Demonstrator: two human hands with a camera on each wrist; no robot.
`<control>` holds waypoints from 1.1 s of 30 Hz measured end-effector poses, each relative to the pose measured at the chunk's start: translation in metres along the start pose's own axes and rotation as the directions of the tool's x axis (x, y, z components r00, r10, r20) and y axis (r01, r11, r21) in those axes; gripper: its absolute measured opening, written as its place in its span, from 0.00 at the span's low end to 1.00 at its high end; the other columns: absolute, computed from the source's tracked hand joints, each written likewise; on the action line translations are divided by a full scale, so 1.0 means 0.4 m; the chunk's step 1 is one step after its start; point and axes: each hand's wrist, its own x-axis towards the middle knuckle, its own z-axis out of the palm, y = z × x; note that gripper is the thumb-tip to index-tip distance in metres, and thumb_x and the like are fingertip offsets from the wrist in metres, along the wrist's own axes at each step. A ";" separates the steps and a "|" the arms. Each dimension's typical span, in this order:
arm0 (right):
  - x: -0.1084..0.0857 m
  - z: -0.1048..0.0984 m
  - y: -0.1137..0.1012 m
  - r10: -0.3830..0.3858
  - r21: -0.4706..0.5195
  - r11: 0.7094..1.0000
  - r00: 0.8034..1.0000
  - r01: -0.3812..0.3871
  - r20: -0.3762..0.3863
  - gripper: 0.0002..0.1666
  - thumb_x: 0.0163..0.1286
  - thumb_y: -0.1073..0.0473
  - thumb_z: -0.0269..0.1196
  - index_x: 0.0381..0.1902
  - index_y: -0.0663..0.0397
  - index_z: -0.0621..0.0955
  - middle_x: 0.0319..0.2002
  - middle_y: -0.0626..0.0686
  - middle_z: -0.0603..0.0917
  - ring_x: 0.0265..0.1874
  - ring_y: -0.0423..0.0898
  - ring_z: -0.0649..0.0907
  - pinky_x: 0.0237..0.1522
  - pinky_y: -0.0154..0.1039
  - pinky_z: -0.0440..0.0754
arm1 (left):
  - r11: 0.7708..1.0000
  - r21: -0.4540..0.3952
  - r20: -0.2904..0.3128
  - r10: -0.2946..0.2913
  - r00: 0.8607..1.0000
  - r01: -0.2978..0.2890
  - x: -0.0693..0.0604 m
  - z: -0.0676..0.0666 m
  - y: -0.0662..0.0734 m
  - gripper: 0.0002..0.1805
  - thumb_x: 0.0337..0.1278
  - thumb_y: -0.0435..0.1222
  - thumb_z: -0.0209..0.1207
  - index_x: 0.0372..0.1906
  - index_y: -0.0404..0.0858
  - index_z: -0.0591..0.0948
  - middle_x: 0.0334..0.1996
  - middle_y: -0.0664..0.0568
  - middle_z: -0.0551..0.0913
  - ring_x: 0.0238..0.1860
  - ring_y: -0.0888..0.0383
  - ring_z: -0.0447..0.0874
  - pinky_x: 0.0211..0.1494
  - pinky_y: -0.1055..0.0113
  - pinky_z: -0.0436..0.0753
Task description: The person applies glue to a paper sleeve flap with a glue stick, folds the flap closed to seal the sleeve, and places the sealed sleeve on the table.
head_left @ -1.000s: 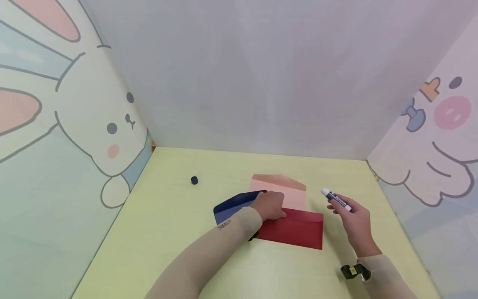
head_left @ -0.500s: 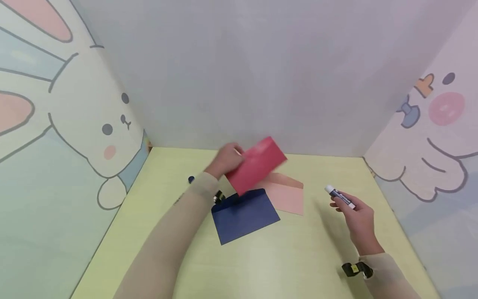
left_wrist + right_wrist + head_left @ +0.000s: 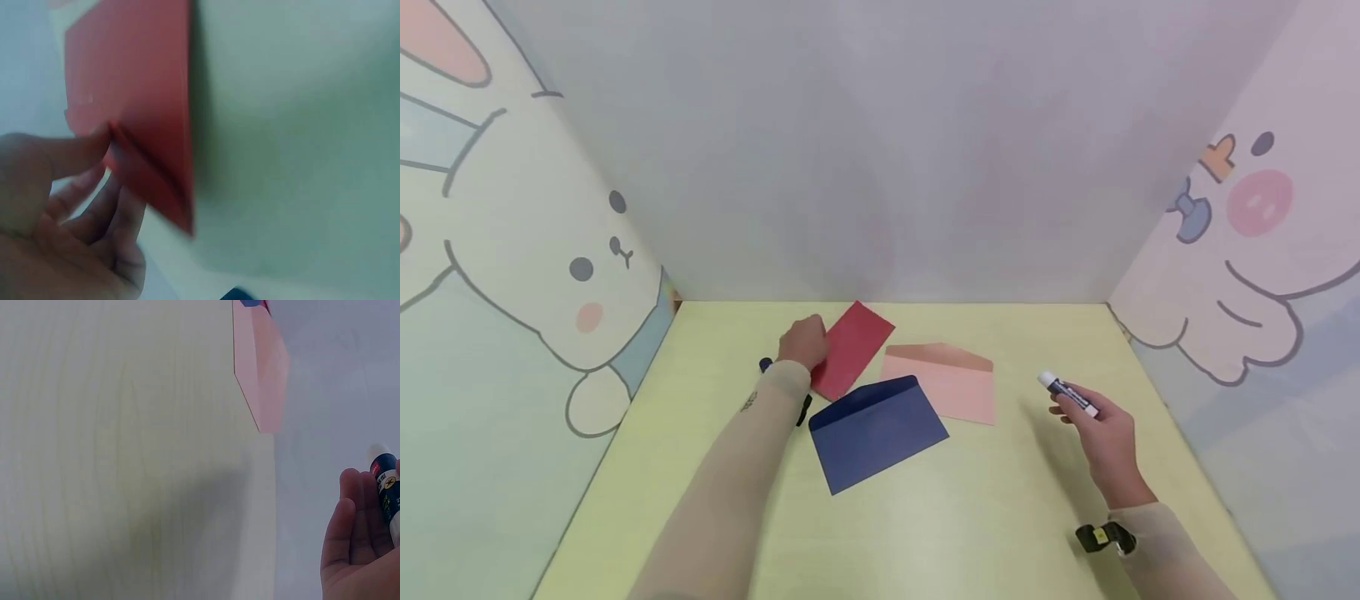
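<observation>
At the back left of the table, my left hand (image 3: pixel 803 342) pinches one end of a red envelope (image 3: pixel 855 350). The left wrist view shows the thumb on one side of the envelope (image 3: pixel 134 75) and fingers behind it. Right of it lies a pink envelope (image 3: pixel 951 387), flap unfolded toward the back. A dark blue envelope (image 3: pixel 880 437), also flap up, lies in front and overlaps the pink one's corner. Raised over the right side of the table, my right hand (image 3: pixel 1108 437) holds a glue stick (image 3: pixel 1069 395) with its white tip exposed, pointing up and left.
A small dark blue cap (image 3: pixel 765 364) stands on the pale yellow table (image 3: pixel 910 542) just left of my left wrist. A plain pale wall (image 3: pixel 880 167) closes off the back, and cartoon-printed walls stand at both sides.
My left hand has lifted the red envelope off the blue and pink ones and carried it left to the back of the table. The right hand keeps the glue stick nearly still.
</observation>
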 end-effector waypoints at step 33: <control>-0.002 0.024 0.006 0.028 -0.041 0.999 0.999 -0.028 0.015 0.27 0.86 0.57 0.75 0.74 0.68 0.86 0.42 0.28 0.97 0.40 0.30 0.96 0.50 0.26 0.92 | 0.950 0.006 0.365 0.290 0.885 -0.314 -0.193 0.032 0.056 0.19 0.70 0.54 0.82 0.41 0.44 0.90 0.35 0.52 0.87 0.40 0.55 0.85 0.46 0.62 0.83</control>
